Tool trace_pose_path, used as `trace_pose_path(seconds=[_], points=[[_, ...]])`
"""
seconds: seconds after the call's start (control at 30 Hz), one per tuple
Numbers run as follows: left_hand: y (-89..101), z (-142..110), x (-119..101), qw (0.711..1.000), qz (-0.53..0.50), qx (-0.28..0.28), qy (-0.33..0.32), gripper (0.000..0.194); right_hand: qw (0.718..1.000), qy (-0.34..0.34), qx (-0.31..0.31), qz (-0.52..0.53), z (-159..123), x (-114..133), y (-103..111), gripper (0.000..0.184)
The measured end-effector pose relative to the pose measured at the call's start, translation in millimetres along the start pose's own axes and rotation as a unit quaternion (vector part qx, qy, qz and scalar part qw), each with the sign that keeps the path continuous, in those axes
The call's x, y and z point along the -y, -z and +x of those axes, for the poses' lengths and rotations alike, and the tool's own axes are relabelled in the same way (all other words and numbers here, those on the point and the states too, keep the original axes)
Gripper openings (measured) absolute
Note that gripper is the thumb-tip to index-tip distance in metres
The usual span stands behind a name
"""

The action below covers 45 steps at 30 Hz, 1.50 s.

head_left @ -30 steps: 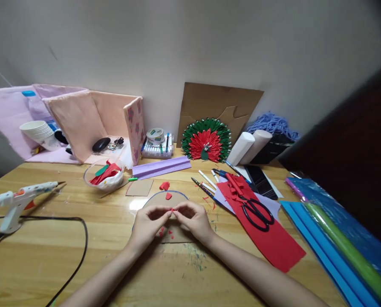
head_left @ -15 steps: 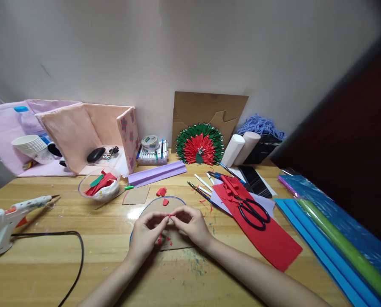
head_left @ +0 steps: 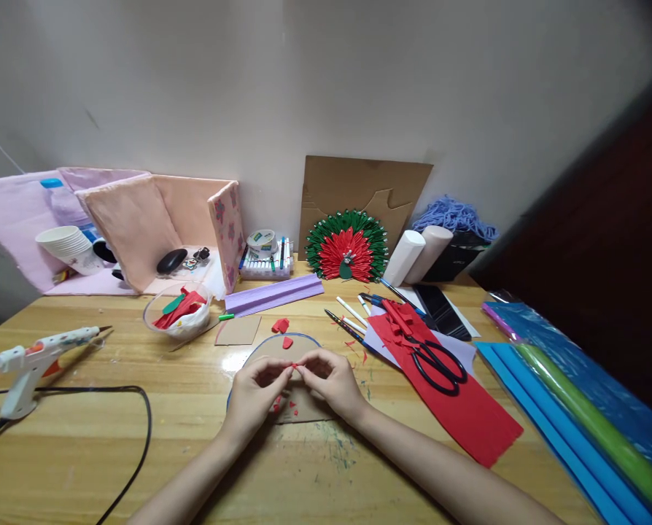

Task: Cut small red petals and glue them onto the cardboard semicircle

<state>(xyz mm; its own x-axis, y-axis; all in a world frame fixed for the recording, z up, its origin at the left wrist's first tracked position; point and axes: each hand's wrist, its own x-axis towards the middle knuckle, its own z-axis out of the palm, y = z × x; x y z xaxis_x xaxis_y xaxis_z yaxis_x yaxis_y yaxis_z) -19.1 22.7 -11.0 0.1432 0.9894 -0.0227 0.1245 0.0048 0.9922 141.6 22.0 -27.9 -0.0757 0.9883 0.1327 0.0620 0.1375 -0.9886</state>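
Observation:
My left hand (head_left: pixel 254 397) and my right hand (head_left: pixel 331 380) meet over a rounded cardboard piece (head_left: pixel 282 350) with a blue edge. Both pinch one tiny red paper piece (head_left: pixel 294 367) between their fingertips. Small red scraps (head_left: pixel 276 402) lie on the cardboard under my hands. Two red paper bits (head_left: pixel 281 325) rest just beyond, near the cardboard's far edge.
Black scissors (head_left: pixel 440 364) lie on a red paper sheet (head_left: pixel 468 415) at right, beside pens (head_left: pixel 353 312) and blue and green rolls (head_left: pixel 588 430). A glue gun (head_left: pixel 30 354) with a black cord (head_left: pixel 134 437) is at left. A clear bowl (head_left: pixel 181 310) of scraps and a red-green paper fan (head_left: pixel 348 244) stand behind.
The view shifted slightly; my hands stay together pinching the red piece, with only small finger movements.

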Motion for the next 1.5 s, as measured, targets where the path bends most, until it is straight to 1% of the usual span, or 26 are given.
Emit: trace_pose_path(seconds=[0.17,0.43,0.57,0.63,0.7,0.73,0.77,0.8,0.9,0.97,1.03,1.07,1.17,1.27,1.33,1.4,1.5], points=[[1.2,0.9,0.6,0.999,0.028,0.002,-0.033,0.018,1.000,0.004,0.000,-0.005,-1.5,-1.4,-0.4,0.016],[3.3,2.4,4.3,0.997,0.066,0.002,-0.049,0.020,1.000,0.003,0.005,-0.010,0.3,-1.3,0.0,0.016],[4.2,2.8,6.3,0.997,0.068,0.003,-0.049,0.021,0.999,0.009,0.006,-0.042,-3.5,1.4,-2.1,0.014],[4.7,3.5,7.8,0.997,0.064,-0.004,-0.045,0.021,0.997,0.029,0.015,-0.068,0.3,8.7,2.5,0.012],[5.5,4.4,9.4,0.998,0.058,-0.003,-0.039,0.022,0.991,0.068,0.015,-0.115,16.5,22.3,16.3,0.011],[5.9,4.9,9.9,0.998,0.057,0.001,-0.039,0.023,0.984,0.096,0.003,-0.150,30.6,31.3,27.5,0.012],[6.2,5.2,10.1,0.997,0.061,0.005,-0.040,0.023,0.972,0.111,-0.026,-0.205,48.8,41.0,41.5,0.013],[6.6,5.4,9.8,0.996,0.072,0.010,-0.045,0.023,0.952,0.116,-0.059,-0.277,70.3,51.1,57.7,0.017],[7.0,4.9,6.4,0.989,0.129,0.026,-0.060,0.022,0.918,0.091,-0.163,-0.349,143.7,76.0,112.9,0.035],[7.1,4.0,3.4,0.984,0.163,0.046,-0.063,0.023,0.889,0.057,-0.230,-0.391,187.0,83.6,145.9,0.047],[7.3,3.1,1.1,0.981,0.176,0.057,-0.066,0.023,0.867,0.023,-0.263,-0.422,218.3,83.8,169.5,0.053],[7.5,2.8,0.5,0.980,0.177,0.055,-0.068,0.022,0.859,0.006,-0.274,-0.432,229.4,82.0,177.5,0.053],[8.4,3.4,0.4,0.983,0.164,0.032,-0.075,0.019,0.848,-0.039,-0.280,-0.449,248.0,74.5,190.8,0.041],[9.2,5.2,2.0,0.987,0.139,0.018,-0.075,0.016,0.851,-0.040,-0.265,-0.451,252.2,71.9,197.3,0.027],[9.5,6.1,2.4,0.989,0.129,0.014,-0.074,0.015,0.860,-0.015,-0.247,-0.445,249.5,74.5,199.7,0.022],[9.4,6.4,1.5,0.988,0.132,0.011,-0.073,0.016,0.869,0.024,-0.232,-0.435,242.8,80.3,198.7,0.019],[9.2,5.9,-2.1,0.986,0.145,0.000,-0.077,0.018,0.876,0.101,-0.220,-0.416,224.8,93.6,187.6,0.016]])
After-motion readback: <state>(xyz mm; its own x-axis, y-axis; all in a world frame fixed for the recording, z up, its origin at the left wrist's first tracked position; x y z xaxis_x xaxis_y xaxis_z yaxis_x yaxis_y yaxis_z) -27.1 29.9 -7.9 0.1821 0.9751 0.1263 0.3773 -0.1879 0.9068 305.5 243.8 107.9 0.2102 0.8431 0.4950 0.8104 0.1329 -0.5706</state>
